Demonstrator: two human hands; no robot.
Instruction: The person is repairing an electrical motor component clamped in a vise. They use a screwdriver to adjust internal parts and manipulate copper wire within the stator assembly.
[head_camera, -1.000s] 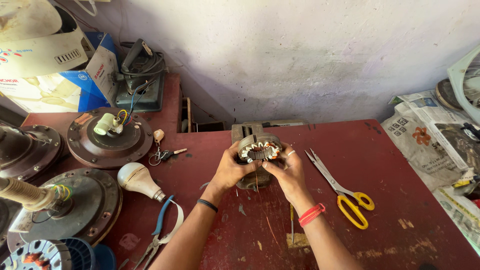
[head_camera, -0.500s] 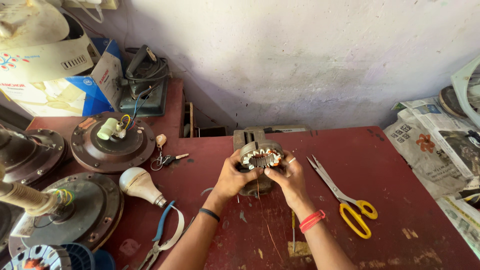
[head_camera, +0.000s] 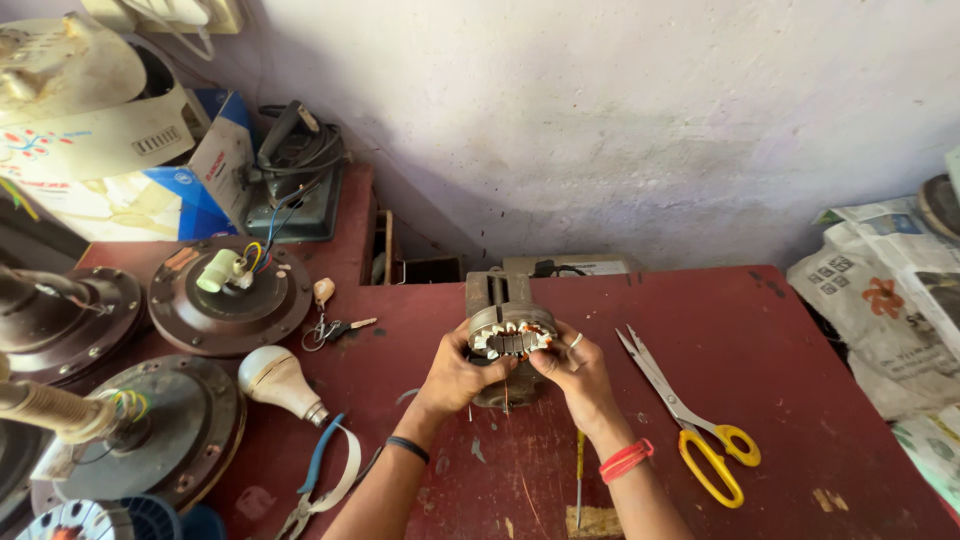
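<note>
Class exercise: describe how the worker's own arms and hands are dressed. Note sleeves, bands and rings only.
Both forearms are bare, with no sleeves in view and no gloves. The left hand has a thin dark band at the wrist. The right hand has red bands at the wrist and a ring on one finger.

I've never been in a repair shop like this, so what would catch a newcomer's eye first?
Mid-table, the left hand and right hand grip a small motor core ringed with copper windings. To its right lie yellow-handled scissors on the red table. On the left sit round fan motors and a white light bulb.
</note>
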